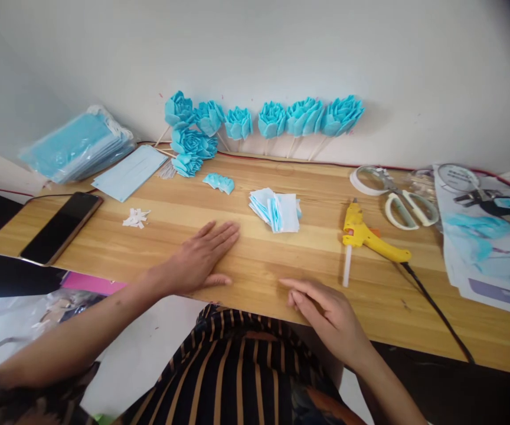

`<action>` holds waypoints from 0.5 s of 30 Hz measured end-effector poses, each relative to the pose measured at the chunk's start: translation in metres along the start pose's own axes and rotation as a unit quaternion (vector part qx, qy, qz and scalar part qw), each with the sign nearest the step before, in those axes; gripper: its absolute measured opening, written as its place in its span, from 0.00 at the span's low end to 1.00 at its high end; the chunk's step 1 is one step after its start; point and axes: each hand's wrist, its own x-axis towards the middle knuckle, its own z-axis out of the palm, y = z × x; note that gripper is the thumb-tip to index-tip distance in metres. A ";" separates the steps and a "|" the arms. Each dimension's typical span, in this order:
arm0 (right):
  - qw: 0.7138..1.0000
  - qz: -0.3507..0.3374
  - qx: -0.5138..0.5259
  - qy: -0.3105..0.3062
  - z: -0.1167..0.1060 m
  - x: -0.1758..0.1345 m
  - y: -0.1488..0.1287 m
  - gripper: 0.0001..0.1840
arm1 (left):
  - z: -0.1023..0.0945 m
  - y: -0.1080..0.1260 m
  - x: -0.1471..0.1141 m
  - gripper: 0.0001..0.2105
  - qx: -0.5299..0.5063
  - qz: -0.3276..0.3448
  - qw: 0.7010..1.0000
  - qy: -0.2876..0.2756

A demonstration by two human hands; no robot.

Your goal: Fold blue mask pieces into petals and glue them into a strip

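My left hand lies palm down on the wooden tabletop, its fingers stretched out and holding nothing. Over the front edge of the table is my right hand, index finger extended, thumb apart from it and the other fingers curled beneath. No object shows in it. Just beyond the hands sits a loose stack of cut blue and white fabric pieces. A small cluster of blue petals lies farther back. To the right of my right hand rests a yellow glue gun with a white glue stick in it.
Several blue fabric flowers on sticks lean along the wall. At left are bagged face masks, one loose mask, a phone and white scraps. Scissors, tape and a plastic bag occupy the right.
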 end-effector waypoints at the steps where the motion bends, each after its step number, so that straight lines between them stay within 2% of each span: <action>1: 1.000 0.002 0.000 0.001 0.000 0.000 0.000 0.14 | -0.002 0.000 0.001 0.44 -0.019 0.017 1.000 -0.012; 3: 1.000 0.005 0.000 0.001 -0.001 0.000 0.000 0.14 | -0.009 0.004 -0.009 0.42 -0.071 0.062 0.995 -0.036; 6: 1.000 0.008 0.003 -0.005 -0.001 0.001 0.000 0.15 | -0.020 0.018 -0.049 0.27 -0.187 0.117 0.975 -0.039; 7: 1.000 0.008 0.005 -0.008 -0.001 0.001 0.001 0.15 | -0.023 0.023 -0.065 0.22 -0.233 0.111 0.966 -0.020; 8: 1.000 0.007 0.008 -0.010 -0.001 0.002 0.002 0.15 | -0.025 0.028 -0.081 0.17 -0.279 0.092 0.955 0.026; 11: 1.000 0.009 0.011 -0.019 -0.001 0.004 0.002 0.15 | -0.028 0.045 -0.112 0.13 -0.309 -0.019 0.938 0.156; 13: 1.000 0.010 0.009 -0.025 0.000 0.005 0.002 0.15 | -0.023 0.056 -0.111 0.13 -0.271 -0.063 0.940 0.199; 15: 1.000 0.013 0.003 -0.028 0.000 0.007 0.001 0.15 | -0.013 0.069 -0.093 0.17 -0.214 -0.057 0.959 0.176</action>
